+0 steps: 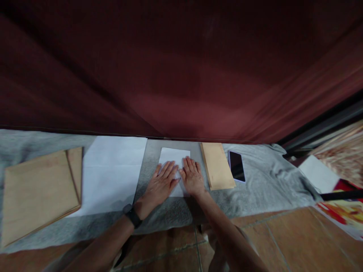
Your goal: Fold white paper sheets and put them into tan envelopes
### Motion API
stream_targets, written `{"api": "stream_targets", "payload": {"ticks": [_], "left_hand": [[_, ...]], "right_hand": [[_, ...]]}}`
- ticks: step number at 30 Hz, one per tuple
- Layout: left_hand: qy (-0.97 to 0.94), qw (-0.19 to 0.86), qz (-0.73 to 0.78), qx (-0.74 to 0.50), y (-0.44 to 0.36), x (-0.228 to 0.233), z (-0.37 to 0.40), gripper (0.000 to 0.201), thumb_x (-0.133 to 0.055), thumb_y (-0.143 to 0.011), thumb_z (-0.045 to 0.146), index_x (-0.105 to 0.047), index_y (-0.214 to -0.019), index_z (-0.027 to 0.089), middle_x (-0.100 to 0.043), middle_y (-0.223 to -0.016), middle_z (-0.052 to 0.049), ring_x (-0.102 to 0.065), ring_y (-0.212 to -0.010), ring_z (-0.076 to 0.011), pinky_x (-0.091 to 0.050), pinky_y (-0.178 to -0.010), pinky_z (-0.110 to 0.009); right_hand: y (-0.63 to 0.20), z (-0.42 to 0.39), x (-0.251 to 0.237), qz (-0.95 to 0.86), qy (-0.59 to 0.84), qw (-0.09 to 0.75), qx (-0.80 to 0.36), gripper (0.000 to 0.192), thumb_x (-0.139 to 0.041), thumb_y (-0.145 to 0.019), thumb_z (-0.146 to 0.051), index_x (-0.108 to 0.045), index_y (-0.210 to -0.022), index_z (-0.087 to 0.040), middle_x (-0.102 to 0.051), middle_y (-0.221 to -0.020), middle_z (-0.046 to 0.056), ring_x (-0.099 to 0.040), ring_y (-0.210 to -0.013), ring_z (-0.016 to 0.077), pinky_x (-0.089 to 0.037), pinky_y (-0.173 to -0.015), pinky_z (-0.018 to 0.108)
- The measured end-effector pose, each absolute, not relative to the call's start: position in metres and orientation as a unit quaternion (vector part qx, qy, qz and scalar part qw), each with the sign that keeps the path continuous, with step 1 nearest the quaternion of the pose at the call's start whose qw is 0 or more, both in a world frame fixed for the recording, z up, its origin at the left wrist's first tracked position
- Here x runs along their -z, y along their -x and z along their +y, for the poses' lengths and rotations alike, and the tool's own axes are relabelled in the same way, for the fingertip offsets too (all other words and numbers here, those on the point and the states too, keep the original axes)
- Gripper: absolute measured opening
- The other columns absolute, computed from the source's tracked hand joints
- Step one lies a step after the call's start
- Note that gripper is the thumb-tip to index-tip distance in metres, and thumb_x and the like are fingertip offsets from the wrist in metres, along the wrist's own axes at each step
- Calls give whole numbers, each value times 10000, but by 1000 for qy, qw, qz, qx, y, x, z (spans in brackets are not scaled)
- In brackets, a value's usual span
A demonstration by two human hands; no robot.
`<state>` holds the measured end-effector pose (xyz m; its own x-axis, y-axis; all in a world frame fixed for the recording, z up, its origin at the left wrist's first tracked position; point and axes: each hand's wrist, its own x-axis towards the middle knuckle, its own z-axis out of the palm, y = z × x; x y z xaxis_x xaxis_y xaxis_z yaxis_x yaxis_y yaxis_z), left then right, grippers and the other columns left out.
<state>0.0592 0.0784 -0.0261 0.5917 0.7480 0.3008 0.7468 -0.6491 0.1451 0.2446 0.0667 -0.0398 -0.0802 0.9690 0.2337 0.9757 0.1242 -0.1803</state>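
A small folded-looking white sheet of paper point(175, 154) lies on the grey cloth in front of me, partly covered by both hands. My left hand point(162, 181) rests flat on its left side, fingers spread and pointing away; a dark watch is on that wrist. On the paper's right side my right hand point(192, 176) lies flat, fingers stretched out. The two thumbs point toward each other. Just right of my right hand is a stack of small brown envelopes point(219, 166). Larger white paper sheets point(113, 170) lie to the left of my left hand.
Large brown envelopes point(39, 189) are stacked at the far left, overlapping the white sheets. A phone point(237, 166) lies beside the small envelopes. The grey cloth point(269, 181) covers the surface. A dark red curtain-like fabric point(181, 75) rises behind it. Tiled floor point(295, 234) shows below.
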Motion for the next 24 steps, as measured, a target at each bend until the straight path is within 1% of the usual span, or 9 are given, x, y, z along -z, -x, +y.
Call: {"api": "stream_targets", "payload": {"ticks": [4, 7, 10, 13, 16, 20, 24], "left_hand": [[-872, -6, 459, -168, -58, 28, 84, 542, -396, -1029, 391, -506, -1498, 142, -422, -1610, -150, -367, -1510, -309, -275, -1243, -541], [-864, -6, 473, -171, -59, 27, 85, 547, -400, -1020, 387, -517, -1490, 134, -429, -1605, -156, -364, -1511, -315, -270, -1245, -540], [-867, -7, 468, -172, -60, 27, 85, 539, -402, -1010, 358, -531, -1478, 122, -439, -1600, -149, -348, -1519, -312, -234, -1262, -539], [-876, -7, 454, -160, -61, 29, 85, 539, -367, -1004, 290, -526, -1470, 70, -438, -1595, -169, -345, -1521, -301, -228, -1269, -525], [-875, -6, 457, -160, -60, 33, 85, 549, -345, -1000, 264, -509, -1479, 49, -428, -1596, -185, -349, -1520, -294, -242, -1265, -520], [-863, -11, 475, -170, -57, 34, 88, 572, -333, -1000, 270, -469, -1510, 50, -397, -1613, -186, -337, -1525, -291, -272, -1254, -491], [-851, -15, 494, -179, -53, 33, 92, 585, -325, -1002, 290, -464, -1509, 37, -402, -1606, -197, -345, -1521, -299, -279, -1248, -495]], "right_hand": [[-248, 73, 38, -708, 688, 156, 16, 560, -367, -1088, -378, -387, -1572, -96, -398, -1611, 163, -365, -1506, 293, -256, -1233, 502], [-242, 80, 31, -697, 697, 170, 11, 543, -351, -1086, -343, -416, -1553, -73, -407, -1602, 177, -364, -1507, 291, -248, -1241, 511], [-228, 86, 27, -721, 668, 185, -4, 548, -317, -1093, -356, -390, -1570, -96, -358, -1636, 142, -324, -1530, 263, -262, -1244, 476], [-215, 90, 28, -746, 639, 184, -15, 539, -297, -1103, -373, -397, -1571, -125, -373, -1634, 116, -320, -1533, 230, -274, -1242, 433], [-211, 92, 33, -741, 648, 180, -1, 548, -312, -1102, -400, -419, -1558, -115, -400, -1616, 144, -344, -1520, 247, -264, -1243, 450], [-217, 95, 37, -705, 685, 180, 24, 559, -326, -1097, -410, -425, -1554, -102, -406, -1607, 168, -372, -1503, 276, -280, -1223, 470], [-224, 96, 40, -672, 719, 173, 43, 585, -351, -1091, -431, -420, -1551, -75, -421, -1593, 189, -383, -1495, 295, -282, -1216, 477]]}}
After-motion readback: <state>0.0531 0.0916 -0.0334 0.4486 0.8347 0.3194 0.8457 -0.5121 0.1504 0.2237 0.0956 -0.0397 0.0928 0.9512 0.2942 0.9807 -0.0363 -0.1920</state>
